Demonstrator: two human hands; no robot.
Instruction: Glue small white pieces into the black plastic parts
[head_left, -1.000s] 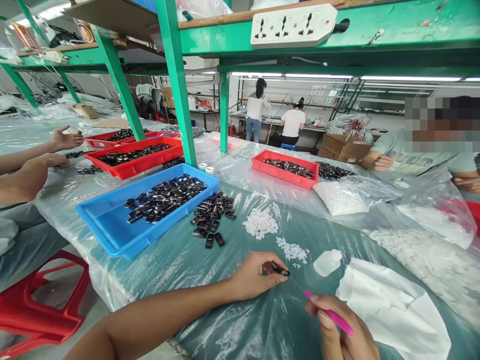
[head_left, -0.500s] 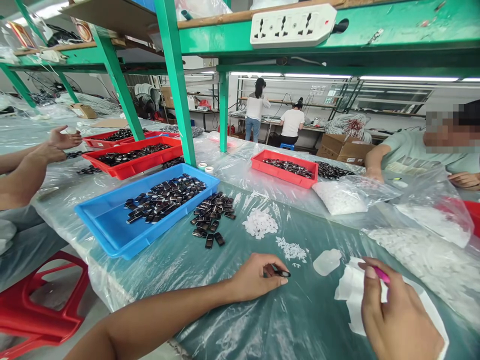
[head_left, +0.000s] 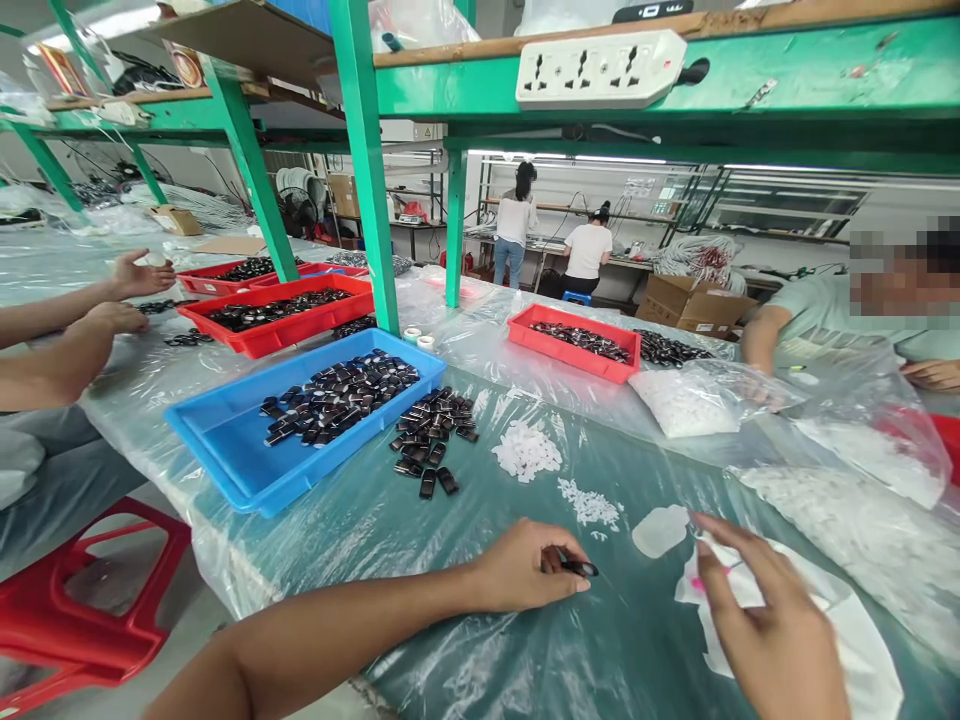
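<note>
Between the thumb and fingertips of my left hand is a small black plastic piece, held just over the green table top. My right hand has its thumb and forefinger apart above a crumpled white sheet. Below those fingers a pink-handled tool lies on the sheet, partly hidden and blurred. A flat translucent pad sits just left of my right fingertips. Beyond my hands are a heap of tiny white pieces, a heap of larger white pieces and a pile of black pieces.
A blue tray of black pieces stands at left, with red trays farther back. Clear bags of white pieces lie at right. A green post and shelf rise ahead. Co-workers sit left and right; a red stool is at lower left.
My right hand has let go of the pink-handled tool, which now lies on the white sheet, and its fingers have spread. My left hand keeps the black piece. The view has shifted slightly.
</note>
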